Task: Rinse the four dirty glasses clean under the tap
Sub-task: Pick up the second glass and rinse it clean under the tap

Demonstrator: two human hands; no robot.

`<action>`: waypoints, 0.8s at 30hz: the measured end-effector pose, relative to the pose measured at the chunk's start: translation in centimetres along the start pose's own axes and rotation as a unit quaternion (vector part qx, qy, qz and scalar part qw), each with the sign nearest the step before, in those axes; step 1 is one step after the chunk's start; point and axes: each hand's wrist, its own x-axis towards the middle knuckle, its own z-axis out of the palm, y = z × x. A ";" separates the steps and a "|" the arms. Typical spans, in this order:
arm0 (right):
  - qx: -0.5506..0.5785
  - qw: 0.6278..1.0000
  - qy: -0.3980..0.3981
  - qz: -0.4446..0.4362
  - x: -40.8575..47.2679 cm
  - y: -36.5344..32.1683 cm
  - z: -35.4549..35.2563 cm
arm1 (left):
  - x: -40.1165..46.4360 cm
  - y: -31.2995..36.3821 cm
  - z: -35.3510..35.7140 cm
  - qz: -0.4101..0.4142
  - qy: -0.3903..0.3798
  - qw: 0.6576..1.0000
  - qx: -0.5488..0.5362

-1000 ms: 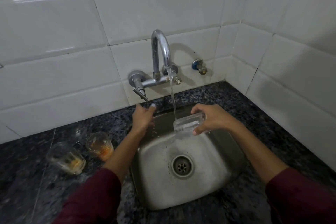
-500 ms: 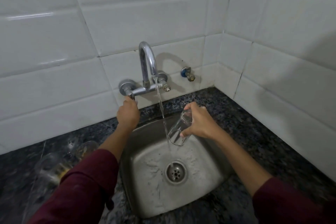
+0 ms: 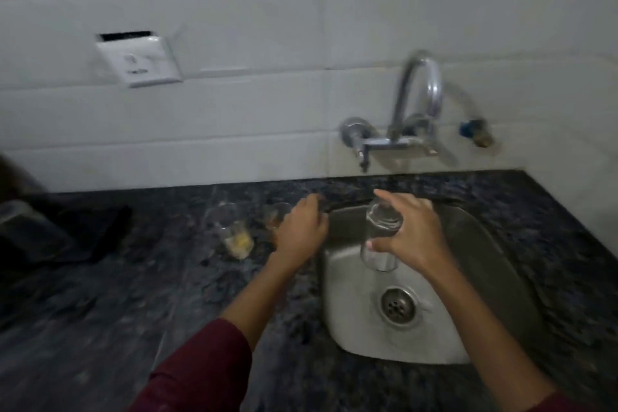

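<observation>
My right hand (image 3: 413, 234) grips a clear glass (image 3: 381, 237) and holds it mouth-down over the steel sink (image 3: 337, 281), in front of the tap (image 3: 418, 104). No water stream shows. My left hand (image 3: 301, 231) rests at the sink's left rim with its fingers loosely curled and nothing in it. Just left of it, partly hidden by it, stands a glass with orange residue (image 3: 276, 216). A glass with yellow residue (image 3: 230, 231) stands further left on the dark counter. The picture is blurred.
A white wall socket (image 3: 140, 60) sits on the tiles at upper left. A dark flat object (image 3: 67, 231) lies at the counter's left end. A blue-handled valve (image 3: 475, 132) sticks out right of the tap. The drain (image 3: 398, 306) sits mid-sink.
The view has swung left. My left hand has come off the tap handle and dropped to the sink's left rim. The water stream is gone. The glass now hangs mouth-down.
</observation>
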 end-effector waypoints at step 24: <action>0.098 0.935 -0.201 -0.273 17.3 -42.0 44.0 | -14.2 -44.7 -18.3 -0.447 -0.072 0.889 0.075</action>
